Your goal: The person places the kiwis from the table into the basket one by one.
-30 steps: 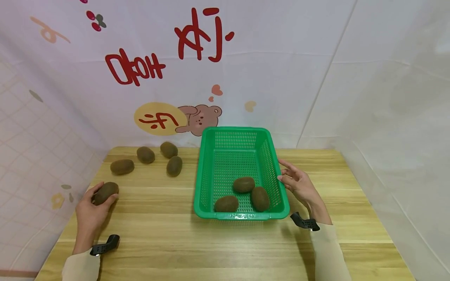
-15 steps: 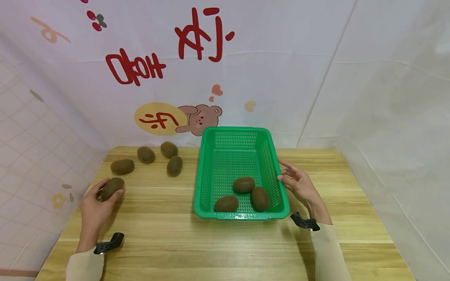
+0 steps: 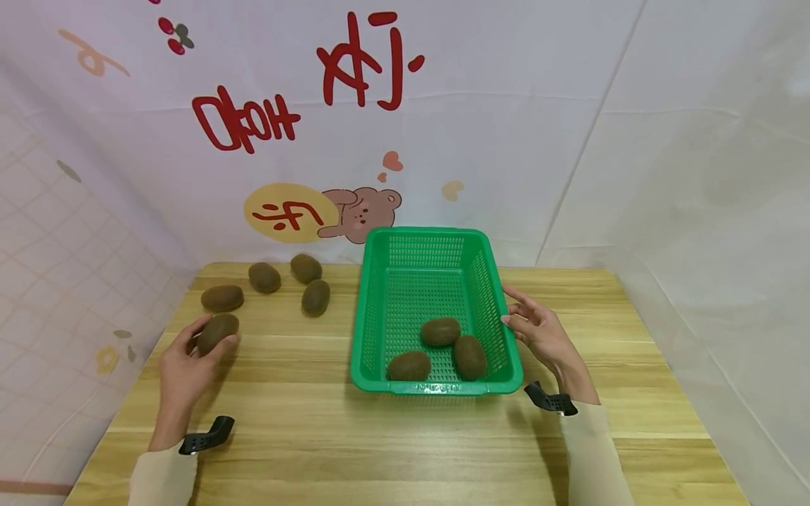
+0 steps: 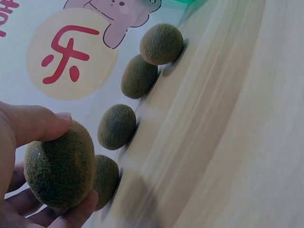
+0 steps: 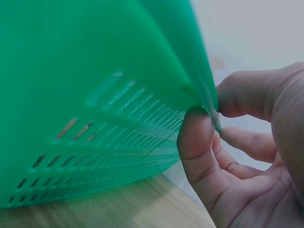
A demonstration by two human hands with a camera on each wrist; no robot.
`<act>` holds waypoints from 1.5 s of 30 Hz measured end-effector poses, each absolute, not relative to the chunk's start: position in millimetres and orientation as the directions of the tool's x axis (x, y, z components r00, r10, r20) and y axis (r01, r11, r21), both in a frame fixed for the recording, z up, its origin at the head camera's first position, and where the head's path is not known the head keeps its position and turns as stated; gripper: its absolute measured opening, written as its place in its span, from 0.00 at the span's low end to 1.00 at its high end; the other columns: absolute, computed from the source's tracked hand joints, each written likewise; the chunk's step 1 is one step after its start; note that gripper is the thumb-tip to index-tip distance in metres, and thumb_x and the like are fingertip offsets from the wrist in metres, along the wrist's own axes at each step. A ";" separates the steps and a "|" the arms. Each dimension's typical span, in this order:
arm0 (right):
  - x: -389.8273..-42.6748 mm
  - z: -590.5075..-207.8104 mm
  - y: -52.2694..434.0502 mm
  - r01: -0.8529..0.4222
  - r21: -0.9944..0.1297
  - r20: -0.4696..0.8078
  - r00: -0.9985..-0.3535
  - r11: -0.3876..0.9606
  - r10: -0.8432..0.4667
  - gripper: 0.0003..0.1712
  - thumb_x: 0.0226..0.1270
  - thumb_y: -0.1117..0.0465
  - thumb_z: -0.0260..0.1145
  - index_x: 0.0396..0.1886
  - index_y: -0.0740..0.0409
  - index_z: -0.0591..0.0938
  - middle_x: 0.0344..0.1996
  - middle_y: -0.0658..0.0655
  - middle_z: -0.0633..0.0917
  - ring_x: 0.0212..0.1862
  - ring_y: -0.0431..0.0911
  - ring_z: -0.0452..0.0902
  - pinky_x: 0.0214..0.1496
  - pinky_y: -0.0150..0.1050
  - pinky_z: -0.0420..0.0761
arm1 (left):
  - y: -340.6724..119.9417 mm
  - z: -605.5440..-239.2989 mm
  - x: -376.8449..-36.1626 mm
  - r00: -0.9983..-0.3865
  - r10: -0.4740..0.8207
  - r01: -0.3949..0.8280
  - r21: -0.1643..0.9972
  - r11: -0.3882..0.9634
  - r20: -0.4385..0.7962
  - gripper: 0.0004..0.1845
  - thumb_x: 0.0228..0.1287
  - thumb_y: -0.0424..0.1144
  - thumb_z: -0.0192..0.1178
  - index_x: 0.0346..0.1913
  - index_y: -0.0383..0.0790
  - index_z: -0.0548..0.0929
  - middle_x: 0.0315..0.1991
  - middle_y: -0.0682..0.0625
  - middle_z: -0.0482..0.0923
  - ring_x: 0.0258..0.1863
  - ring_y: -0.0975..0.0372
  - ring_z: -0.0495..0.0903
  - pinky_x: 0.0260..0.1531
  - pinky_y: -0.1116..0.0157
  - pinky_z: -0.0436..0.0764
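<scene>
Wood grain in pale yellow-brown runs across the table point(image 3: 316, 436) in front of you, with your cream-coloured fabric sleeves point(image 3: 163, 478) at its near side and a black band point(image 3: 207, 437) at each wrist. At the table's left, your left hand point(image 3: 188, 367) is clamped on a brown, fuzzy, oval kiwi point(image 3: 218, 333), thumb on one side and fingers on the other. Your right hand point(image 3: 541, 336) pinches the right-hand rim of a green, rectangular plastic basket point(image 3: 358, 337) with slotted walls. That basket stands upright, right of the table's middle and well apart from your left hand. Inside it, one brown oval kiwi point(image 3: 408, 366) lies by the front wall, toward the left; two more brown kiwis point(image 3: 470, 357) lie close together to its right, one further back than the other.

Beyond your left hand, four loose brown kiwis point(image 3: 264, 277) lie on the table's back left part, the leftmost just past the kiwi you hold. Behind the table hangs a white cloth backdrop point(image 3: 506, 126), printed with red characters point(image 3: 395, 70), a yellow disc point(image 3: 262, 227) and a pinkish-brown cartoon bear point(image 3: 354, 223).
</scene>
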State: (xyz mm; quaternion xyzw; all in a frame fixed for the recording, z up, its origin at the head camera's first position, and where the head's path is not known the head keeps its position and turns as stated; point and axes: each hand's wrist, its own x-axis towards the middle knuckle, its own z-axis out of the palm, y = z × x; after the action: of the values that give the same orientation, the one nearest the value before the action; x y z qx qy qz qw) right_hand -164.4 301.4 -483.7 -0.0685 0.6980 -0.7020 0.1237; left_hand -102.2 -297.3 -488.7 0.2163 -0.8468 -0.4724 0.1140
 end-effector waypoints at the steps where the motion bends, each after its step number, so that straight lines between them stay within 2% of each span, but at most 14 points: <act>1: -164.4 -483.6 301.8 0.078 -0.997 -0.075 -0.960 0.002 -0.271 0.40 0.76 0.65 0.64 0.82 0.55 0.59 0.48 0.52 0.77 0.40 0.36 0.77 0.41 0.27 0.82 | -296.4 -487.8 -103.0 -0.886 -0.463 -0.255 0.851 0.459 -0.015 0.36 0.64 0.49 0.72 0.74 0.51 0.74 0.73 0.43 0.71 0.67 0.48 0.74 0.41 0.85 0.69; 3: -164.6 -483.4 302.4 0.076 -0.997 -0.073 -0.960 -0.002 -0.271 0.40 0.76 0.65 0.64 0.82 0.55 0.59 0.48 0.53 0.77 0.40 0.36 0.78 0.41 0.27 0.83 | -294.3 -486.4 -105.1 -0.894 -0.447 -0.251 0.854 0.456 -0.024 0.37 0.64 0.50 0.72 0.74 0.51 0.73 0.73 0.43 0.70 0.68 0.46 0.74 0.39 0.86 0.70; 4: -164.8 -483.3 302.5 0.076 -0.997 -0.072 -0.960 -0.006 -0.271 0.40 0.76 0.65 0.64 0.82 0.56 0.59 0.48 0.53 0.78 0.41 0.36 0.78 0.41 0.27 0.83 | -293.1 -486.1 -106.0 -0.897 -0.441 -0.249 0.855 0.455 -0.027 0.37 0.63 0.51 0.72 0.74 0.51 0.73 0.73 0.43 0.70 0.66 0.48 0.76 0.38 0.86 0.71; 7: -165.5 -483.1 302.5 0.079 -0.997 -0.073 -0.961 -0.011 -0.268 0.40 0.75 0.65 0.65 0.82 0.55 0.59 0.48 0.54 0.78 0.41 0.36 0.78 0.42 0.27 0.83 | -288.6 -485.0 -108.6 -0.906 -0.422 -0.236 0.855 0.461 -0.023 0.36 0.63 0.52 0.72 0.74 0.52 0.74 0.71 0.43 0.71 0.59 0.61 0.78 0.37 0.85 0.73; 10: -166.2 -482.9 302.0 0.083 -0.996 -0.076 -0.962 -0.017 -0.262 0.40 0.75 0.64 0.65 0.82 0.55 0.60 0.48 0.54 0.78 0.42 0.37 0.79 0.44 0.28 0.84 | -283.9 -483.9 -111.5 -0.912 -0.411 -0.217 0.862 0.459 -0.010 0.35 0.63 0.52 0.72 0.73 0.52 0.75 0.70 0.44 0.73 0.51 0.76 0.75 0.37 0.84 0.75; 12: -166.6 -483.0 301.9 0.085 -0.996 -0.076 -0.962 -0.024 -0.262 0.40 0.75 0.65 0.65 0.82 0.55 0.60 0.48 0.53 0.79 0.43 0.37 0.80 0.45 0.29 0.85 | -280.6 -483.0 -113.3 -0.916 -0.401 -0.195 0.872 0.450 0.002 0.35 0.63 0.50 0.73 0.72 0.51 0.76 0.68 0.45 0.74 0.49 0.79 0.74 0.37 0.83 0.76; 17: -167.6 -482.5 301.5 0.091 -0.996 -0.082 -0.962 -0.022 -0.261 0.40 0.75 0.65 0.65 0.82 0.54 0.60 0.48 0.53 0.79 0.44 0.37 0.80 0.46 0.30 0.85 | -272.4 -479.6 -118.0 -0.930 -0.368 -0.158 0.888 0.432 0.014 0.35 0.63 0.50 0.73 0.72 0.50 0.76 0.65 0.47 0.75 0.46 0.80 0.75 0.36 0.81 0.78; 20: -167.9 -481.6 301.2 0.086 -0.996 -0.076 -0.961 -0.023 -0.265 0.40 0.75 0.65 0.65 0.82 0.54 0.60 0.49 0.56 0.78 0.45 0.38 0.81 0.47 0.30 0.86 | -266.6 -476.2 -120.1 -0.938 -0.347 -0.139 0.891 0.432 0.022 0.35 0.63 0.50 0.73 0.73 0.51 0.75 0.68 0.47 0.73 0.46 0.80 0.75 0.36 0.81 0.77; 25: -167.6 -481.2 301.6 0.077 -0.997 -0.067 -0.960 -0.025 -0.271 0.41 0.75 0.65 0.65 0.82 0.55 0.59 0.48 0.55 0.79 0.45 0.38 0.81 0.47 0.30 0.86 | -255.6 -473.6 -125.2 -0.943 -0.324 -0.079 0.895 0.438 0.075 0.34 0.63 0.47 0.73 0.71 0.47 0.77 0.70 0.45 0.73 0.49 0.78 0.75 0.41 0.84 0.76; 30: -168.1 -482.7 301.6 0.079 -0.996 -0.067 -0.961 -0.033 -0.268 0.40 0.75 0.66 0.65 0.82 0.55 0.60 0.48 0.55 0.79 0.44 0.38 0.82 0.46 0.30 0.86 | -246.4 -473.1 -130.5 -0.944 -0.306 -0.023 0.896 0.443 0.127 0.31 0.62 0.44 0.74 0.68 0.43 0.79 0.67 0.44 0.75 0.50 0.77 0.75 0.44 0.85 0.76; 33: -168.6 -483.9 301.9 0.075 -0.997 -0.063 -0.960 -0.035 -0.273 0.40 0.75 0.67 0.64 0.82 0.56 0.59 0.48 0.56 0.79 0.44 0.37 0.81 0.46 0.30 0.86 | -242.1 -472.2 -132.2 -0.947 -0.289 0.000 0.900 0.437 0.140 0.30 0.62 0.43 0.74 0.67 0.43 0.80 0.64 0.45 0.76 0.50 0.76 0.77 0.43 0.84 0.77; 41: -167.6 -484.4 301.4 0.081 -0.996 -0.068 -0.960 -0.036 -0.273 0.41 0.75 0.65 0.65 0.82 0.56 0.59 0.49 0.56 0.77 0.43 0.37 0.80 0.44 0.28 0.84 | -231.7 -466.2 -133.8 -0.961 -0.219 0.057 0.895 0.442 0.169 0.31 0.64 0.43 0.73 0.69 0.44 0.78 0.68 0.44 0.75 0.53 0.77 0.75 0.46 0.84 0.77; 45: -167.0 -485.6 298.7 0.083 -0.996 -0.073 -0.959 -0.026 -0.273 0.40 0.75 0.66 0.64 0.82 0.56 0.59 0.48 0.55 0.78 0.43 0.37 0.79 0.43 0.28 0.84 | -228.5 -463.3 -133.3 -0.963 -0.202 0.068 0.887 0.457 0.178 0.31 0.64 0.44 0.73 0.70 0.45 0.78 0.66 0.45 0.76 0.52 0.76 0.75 0.45 0.84 0.76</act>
State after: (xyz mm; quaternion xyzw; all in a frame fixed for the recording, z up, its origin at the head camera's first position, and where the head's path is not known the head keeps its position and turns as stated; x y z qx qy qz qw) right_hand -167.0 298.7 -485.6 -0.0691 0.6866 -0.7129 0.1249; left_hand -133.3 -228.5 -463.3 0.0399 -0.8436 -0.5194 0.1300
